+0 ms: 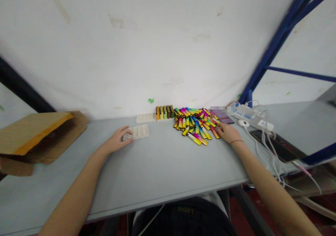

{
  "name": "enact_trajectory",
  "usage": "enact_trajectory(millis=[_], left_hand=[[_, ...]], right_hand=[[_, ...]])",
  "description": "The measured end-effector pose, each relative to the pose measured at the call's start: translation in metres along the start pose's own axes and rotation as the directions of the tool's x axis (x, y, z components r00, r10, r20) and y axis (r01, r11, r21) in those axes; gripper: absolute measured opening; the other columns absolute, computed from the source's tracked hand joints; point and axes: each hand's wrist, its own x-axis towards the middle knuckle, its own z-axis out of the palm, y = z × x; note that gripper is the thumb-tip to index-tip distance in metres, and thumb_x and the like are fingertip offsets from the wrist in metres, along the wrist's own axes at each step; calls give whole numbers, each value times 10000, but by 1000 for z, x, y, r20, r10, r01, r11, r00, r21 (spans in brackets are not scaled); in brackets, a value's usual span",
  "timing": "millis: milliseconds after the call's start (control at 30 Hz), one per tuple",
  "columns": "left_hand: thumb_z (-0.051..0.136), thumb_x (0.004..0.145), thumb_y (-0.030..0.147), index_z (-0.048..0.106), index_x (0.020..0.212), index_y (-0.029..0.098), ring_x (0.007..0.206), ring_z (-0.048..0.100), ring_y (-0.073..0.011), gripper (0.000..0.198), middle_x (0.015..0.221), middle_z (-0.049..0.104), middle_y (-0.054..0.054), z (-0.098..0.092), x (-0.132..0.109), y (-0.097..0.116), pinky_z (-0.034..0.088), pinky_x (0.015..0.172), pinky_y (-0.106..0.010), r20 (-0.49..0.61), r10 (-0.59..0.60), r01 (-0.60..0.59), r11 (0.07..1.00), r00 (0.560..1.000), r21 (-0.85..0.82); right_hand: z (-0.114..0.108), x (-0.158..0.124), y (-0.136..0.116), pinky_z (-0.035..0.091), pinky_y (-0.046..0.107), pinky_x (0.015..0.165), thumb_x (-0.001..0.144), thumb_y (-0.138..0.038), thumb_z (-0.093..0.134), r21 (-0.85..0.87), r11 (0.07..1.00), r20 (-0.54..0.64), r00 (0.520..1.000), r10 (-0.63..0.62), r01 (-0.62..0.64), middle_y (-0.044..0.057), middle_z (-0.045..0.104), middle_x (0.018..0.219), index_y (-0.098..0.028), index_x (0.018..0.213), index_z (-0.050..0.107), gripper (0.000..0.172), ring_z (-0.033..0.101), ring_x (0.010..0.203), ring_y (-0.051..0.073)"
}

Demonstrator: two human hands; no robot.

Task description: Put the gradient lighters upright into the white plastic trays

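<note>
My left hand (120,138) has its thumb and fingers around the left end of a white plastic tray (140,132) with rows of round cells, lying on the table. To the right of centre is a loose pile of shiny rainbow-coloured lighters (195,122). My right hand (229,132) is at the right edge of this pile, its fingertips pinched at a lighter (215,132); the exact grip is partly hidden. Behind, against the wall, several lighters (165,112) stand upright in rows, beside a second white tray (145,118).
An open cardboard box (39,134) is on the left of the grey table (157,173). On the right are a purple flat item (223,115), a power strip (252,115), white cables (271,152) and a dark phone (280,148). A blue metal frame (273,50) rises there.
</note>
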Motion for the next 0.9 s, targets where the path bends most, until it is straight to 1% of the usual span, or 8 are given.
enact_trajectory(millis=[100,233,333,433,533,633,767,900], left_hand=[[460,742,787,641,994,215,1297,543,-315,651,1418,549,-149,1,-1,1,385,1148,-461,22,-7,7,1000,1000,3],[451,762,780,629,986,221,1311,536,-299,627,1403,573,-129,2,1,-1,380,1154,-442,-14,-20,21,1000,1000,14],[417,793,734,637,1057,208,1365,492,-304,628,1384,591,-132,-5,3,-13,364,1164,-440,-35,-85,87,994,996,59],[410,787,682,652,1131,196,1309,545,-303,642,1336,625,-128,-17,4,-30,389,1144,-431,-30,-197,199,973,980,114],[424,752,671,677,1119,190,1229,602,-302,656,1275,672,-126,-28,6,-46,430,1105,-421,-1,-246,244,961,969,133],[447,725,667,702,1086,181,1173,634,-311,657,1225,706,-133,-36,9,-58,468,1057,-413,38,-252,245,959,967,143],[452,759,587,728,1103,176,1116,652,-343,603,1088,740,-141,-39,17,-58,497,995,-439,-12,-341,332,907,940,259],[405,845,498,719,1203,186,1121,630,-349,570,1074,718,-161,-29,30,-41,492,977,-475,-117,-390,406,857,913,318]], right_hand=[[7,-4,5,453,290,700,974,-355,448,88,996,-103,995,14,-5,111,731,985,-187,1182,645,333,682,850,225],[8,-6,1,454,293,677,924,-322,493,171,985,-233,972,8,33,109,723,956,-170,1162,645,320,669,834,235],[3,-4,-13,460,301,679,904,-307,500,215,969,-328,943,-48,125,110,718,933,-157,1137,646,313,662,800,234],[-3,-4,-37,460,304,692,911,-303,493,219,947,-390,911,-136,235,100,709,891,-153,1119,647,300,650,780,231],[-13,-8,-70,451,294,717,938,-285,473,193,924,-368,897,-245,331,103,710,938,-168,1081,651,257,647,859,233],[-23,-14,-107,440,291,781,968,-268,458,151,887,-262,883,-390,437,108,701,984,-172,1014,667,234,632,907,221],[-27,-16,-156,422,340,869,964,-235,495,109,795,-195,797,-572,597,131,680,971,-145,981,677,204,597,951,252],[-14,-17,-195,416,356,876,950,-238,538,108,706,-160,713,-682,700,137,666,965,-136,949,682,177,575,932,252]])
